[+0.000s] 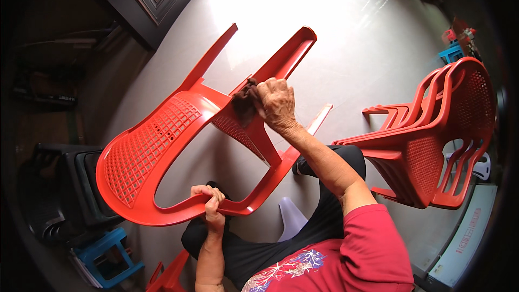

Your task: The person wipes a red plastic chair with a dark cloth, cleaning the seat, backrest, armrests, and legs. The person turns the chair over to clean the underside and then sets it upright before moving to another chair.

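Fingers, right: I see my right hand (pixel 277 103) with its fingers (pixel 268 87) closed on a dark brown cloth (pixel 244 103), pressing it onto the chair.
Fingers, left: my left hand (pixel 208 201) curls tight around the chair's armrest rail, thumb over the top.
Chair: one red plastic chair (pixel 162 146), tipped on its side, lattice back below and left of my right fingers, legs pointing up past them.
Look: glossy red, grid-holed back and seat.
Count: one stack of red chairs (pixel 432 146) well right of my right fingers; I cannot tell how many. One blue stool (pixel 108 254) left of my left fingers.
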The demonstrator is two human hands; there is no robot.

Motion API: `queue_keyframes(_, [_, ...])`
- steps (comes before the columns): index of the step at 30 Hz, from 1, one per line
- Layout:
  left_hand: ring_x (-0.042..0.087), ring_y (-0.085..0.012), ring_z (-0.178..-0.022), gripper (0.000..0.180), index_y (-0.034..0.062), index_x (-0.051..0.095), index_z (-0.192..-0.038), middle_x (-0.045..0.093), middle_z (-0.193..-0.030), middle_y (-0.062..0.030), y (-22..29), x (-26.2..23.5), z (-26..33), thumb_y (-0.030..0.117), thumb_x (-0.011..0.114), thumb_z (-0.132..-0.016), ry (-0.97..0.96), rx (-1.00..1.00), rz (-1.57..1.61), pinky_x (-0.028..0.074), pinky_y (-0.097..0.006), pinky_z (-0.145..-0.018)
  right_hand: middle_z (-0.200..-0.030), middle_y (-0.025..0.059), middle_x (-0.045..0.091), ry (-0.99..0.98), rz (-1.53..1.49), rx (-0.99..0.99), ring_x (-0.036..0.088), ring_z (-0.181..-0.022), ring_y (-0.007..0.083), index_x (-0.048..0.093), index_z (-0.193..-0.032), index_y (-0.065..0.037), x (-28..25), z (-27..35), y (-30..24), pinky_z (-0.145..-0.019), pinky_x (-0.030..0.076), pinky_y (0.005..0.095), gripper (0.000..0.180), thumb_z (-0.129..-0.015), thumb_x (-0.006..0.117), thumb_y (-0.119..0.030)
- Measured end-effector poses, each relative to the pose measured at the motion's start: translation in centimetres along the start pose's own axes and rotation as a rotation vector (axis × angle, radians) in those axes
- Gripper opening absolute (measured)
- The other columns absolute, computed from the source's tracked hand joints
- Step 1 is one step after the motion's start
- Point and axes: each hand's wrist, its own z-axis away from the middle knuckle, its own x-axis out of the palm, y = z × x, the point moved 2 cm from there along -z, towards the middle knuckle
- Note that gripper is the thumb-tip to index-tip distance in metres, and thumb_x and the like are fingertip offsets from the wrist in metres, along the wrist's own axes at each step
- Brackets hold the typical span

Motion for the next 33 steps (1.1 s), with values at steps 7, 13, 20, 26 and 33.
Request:
queue_keyframes(7, [0.034, -0.0100, -0.052, 0.019, 0.0061, 0.037, -0.090, 0.038, -0.066, -0.0014, -0.2, -0.5, 0.1, 0.008, 0.050, -0.076, -0.028, 0.011, 0.029, 0.033, -0.025, -0.053, -0.103, 0.0111, 0.053, 0.034, 0.203, 0.592, 0.050, -0.101, 0.0315, 0.047, -0.124, -0.026, 1.8, -7.2, 12.8, -0.078, 0.041, 0.0488, 0.051, -0.076, 0.064, -0.017])
queue_keyframes(13, [0.032, -0.0105, -0.051, 0.019, 0.0059, 0.037, -0.090, 0.036, -0.064, -0.0018, -0.3, 0.1, -0.1, 0.008, 0.050, -0.076, -0.052, 0.023, -0.038, 0.033, -0.025, -0.052, -0.110, 0.0074, 0.049, 0.111, 0.152, 0.881, 0.045, -0.104, 0.0312, 0.058, -0.112, -0.029, 2.9, -9.2, 13.2, -0.080, 0.041, 0.0492, 0.034, -0.081, 0.060, -0.017])
queue_keyframes(20, [0.028, -0.0100, -0.049, 0.018, 0.0061, 0.036, -0.090, 0.034, -0.062, -0.0014, -0.1, 0.9, -0.4, 0.007, 0.047, -0.076, -0.018, 0.037, -0.006, 0.030, -0.024, -0.050, -0.107, 0.0081, 0.047, 0.099, -0.291, 0.293, 0.042, -0.102, 0.0270, 0.063, -0.107, -0.019, 1.9, -0.9, 0.2, -0.094, 0.030, 0.0384, 0.036, -0.073, 0.065, -0.007])
queue_keyframes(26, [0.034, -0.0090, -0.051, 0.017, 0.0057, 0.038, -0.090, 0.038, -0.070, -0.0022, -0.1, 0.9, -0.1, 0.003, 0.047, -0.076, 0.032, 0.013, 0.047, 0.033, -0.024, -0.052, -0.116, 0.0127, 0.041, 0.186, -0.405, 0.061, 0.041, -0.109, 0.0356, 0.058, -0.104, -0.020, 0.6, 7.1, -4.7, -0.092, 0.038, 0.0466, 0.047, -0.064, 0.077, -0.006])
queue_keyframes(33, [0.033, -0.0085, -0.051, 0.016, 0.0060, 0.040, -0.090, 0.038, -0.068, -0.0016, 0.2, 1.0, -0.2, 0.003, 0.047, -0.077, 0.082, 0.030, -0.078, 0.032, -0.023, -0.050, -0.113, 0.0154, 0.046, -0.366, -0.377, -0.005, 0.048, -0.106, 0.0354, 0.058, -0.102, -0.016, 0.4, 17.7, 0.0, -0.086, 0.047, 0.0415, 0.038, -0.069, 0.067, -0.001])
